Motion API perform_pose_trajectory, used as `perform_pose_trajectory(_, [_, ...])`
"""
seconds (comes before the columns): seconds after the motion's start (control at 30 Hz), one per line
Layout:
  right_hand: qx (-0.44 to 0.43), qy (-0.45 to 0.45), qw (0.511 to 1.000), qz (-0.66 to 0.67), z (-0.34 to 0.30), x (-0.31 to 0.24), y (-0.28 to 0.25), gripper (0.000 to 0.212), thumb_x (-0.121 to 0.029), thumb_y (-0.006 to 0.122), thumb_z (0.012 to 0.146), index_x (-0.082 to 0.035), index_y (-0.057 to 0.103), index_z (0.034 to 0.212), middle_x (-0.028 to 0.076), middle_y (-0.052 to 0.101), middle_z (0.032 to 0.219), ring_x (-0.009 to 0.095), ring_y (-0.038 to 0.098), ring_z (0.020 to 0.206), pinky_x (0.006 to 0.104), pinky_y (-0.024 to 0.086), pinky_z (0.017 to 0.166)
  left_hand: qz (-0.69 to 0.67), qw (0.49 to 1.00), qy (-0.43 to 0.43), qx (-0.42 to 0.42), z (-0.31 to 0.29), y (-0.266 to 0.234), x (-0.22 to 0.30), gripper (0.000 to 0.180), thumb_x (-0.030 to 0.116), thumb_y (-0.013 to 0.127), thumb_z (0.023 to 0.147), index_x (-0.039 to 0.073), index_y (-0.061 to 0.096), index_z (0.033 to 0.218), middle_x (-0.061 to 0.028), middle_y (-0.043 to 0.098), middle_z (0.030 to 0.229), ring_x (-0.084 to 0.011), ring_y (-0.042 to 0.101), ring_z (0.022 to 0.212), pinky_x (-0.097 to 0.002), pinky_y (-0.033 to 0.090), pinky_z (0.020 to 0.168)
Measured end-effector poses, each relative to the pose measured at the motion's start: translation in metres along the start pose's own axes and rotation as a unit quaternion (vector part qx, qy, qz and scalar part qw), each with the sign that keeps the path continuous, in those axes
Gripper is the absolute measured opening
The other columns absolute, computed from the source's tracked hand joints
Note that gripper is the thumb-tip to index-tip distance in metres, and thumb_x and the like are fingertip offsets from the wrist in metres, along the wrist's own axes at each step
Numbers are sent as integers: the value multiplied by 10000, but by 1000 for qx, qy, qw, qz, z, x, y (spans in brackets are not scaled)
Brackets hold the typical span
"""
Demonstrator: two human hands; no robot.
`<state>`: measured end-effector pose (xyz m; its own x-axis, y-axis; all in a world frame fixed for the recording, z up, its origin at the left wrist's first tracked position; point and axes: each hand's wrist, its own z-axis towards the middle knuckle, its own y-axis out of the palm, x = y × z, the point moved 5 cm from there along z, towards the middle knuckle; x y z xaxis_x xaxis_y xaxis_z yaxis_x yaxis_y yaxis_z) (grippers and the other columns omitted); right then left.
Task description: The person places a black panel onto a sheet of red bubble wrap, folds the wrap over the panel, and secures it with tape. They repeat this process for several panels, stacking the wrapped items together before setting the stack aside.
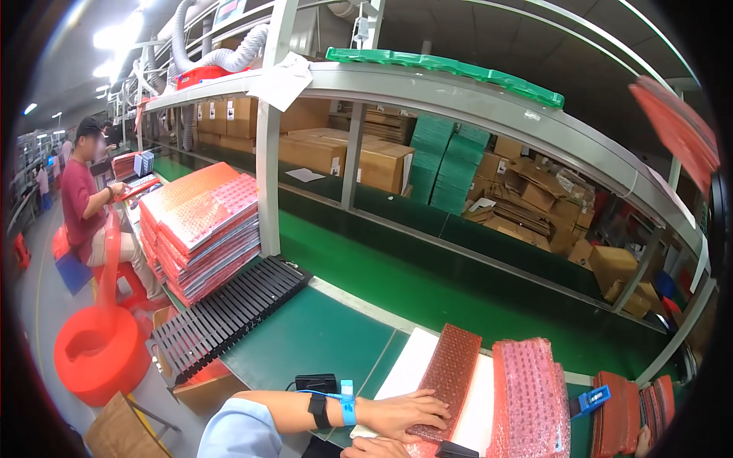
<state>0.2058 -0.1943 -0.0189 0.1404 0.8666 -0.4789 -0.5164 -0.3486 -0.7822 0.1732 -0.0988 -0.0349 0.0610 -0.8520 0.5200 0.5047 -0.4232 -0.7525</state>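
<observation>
My left hand (405,414) lies flat, fingers stretched out, on the lower part of a dark red bubble-wrap pouch (452,359). The pouch rests on a white sheet or board (405,366) on the green bench. A blue strap and a black band circle my left wrist. Just below it, at the lower edge, my right hand (374,449) shows only in part; what its fingers do is cut off. A black object (456,450) of unclear kind lies by the pouch's lower end. To the right is a stack of pink-red bubble-wrap pouches (527,397).
A black slotted rack (229,317) and a tall stack of red bubble-wrapped packs (198,221) stand left. A green conveyor (366,267) runs behind the bench under a metal frame (269,175). A blue tool (590,401) and another person's fingers (643,441) are right. A co-worker (88,198) sits far left.
</observation>
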Motion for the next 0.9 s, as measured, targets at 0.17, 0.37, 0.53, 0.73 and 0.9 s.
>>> perform_pose_trajectory(0.17, [30, -7, 999, 9, 3, 2, 5, 118, -101, 643, 791, -121, 617, 905, 99, 532, 798, 319, 573, 703, 423, 454, 622, -5, 1000, -6, -5, 4, -4, 5, 567, 156, 750, 726, 52, 584, 1258, -162, 501, 1371, -329, 391, 1376, -556, 175, 1190])
perform_pose_trajectory(0.37, [11, -1, 1000, 1, -1, -2, -3, 117, -102, 644, 792, -122, 620, 905, 99, 530, 793, 316, 574, 705, 419, 455, 627, -3, 1000, 10, 17, 4, 3, 1, 551, 148, 750, 713, 47, 596, 1232, -161, 508, 1361, -332, 405, 1360, -554, 186, 1185])
perform_pose_trajectory(0.53, [1, 5, 1000, -2, 4, -5, -2, 115, -103, 653, 792, -120, 623, 901, 99, 530, 791, 314, 576, 710, 415, 458, 632, -3, 999, 13, 38, -2, 4, 0, 536, 139, 748, 678, 46, 618, 1189, -155, 529, 1328, -327, 424, 1339, -548, 200, 1178])
perform_pose_trajectory(0.73, [-31, 1, 1000, -5, 6, -10, -1, 109, -84, 662, 796, -109, 637, 898, 108, 541, 790, 317, 576, 716, 415, 459, 641, 20, 998, 36, 57, 6, 0, 3, 480, 234, 738, 720, 76, 640, 1163, -127, 568, 1284, -318, 469, 1286, -568, 246, 1133])
perform_pose_trajectory(0.9, [-22, 3, 1000, -20, 7, -10, -1, 105, -63, 658, 802, -93, 650, 903, 120, 556, 795, 327, 575, 722, 418, 460, 649, 80, 993, 71, 56, 4, 10, -4, 435, 354, 710, 839, 116, 644, 1198, -92, 586, 1290, -306, 488, 1268, -586, 269, 1104])
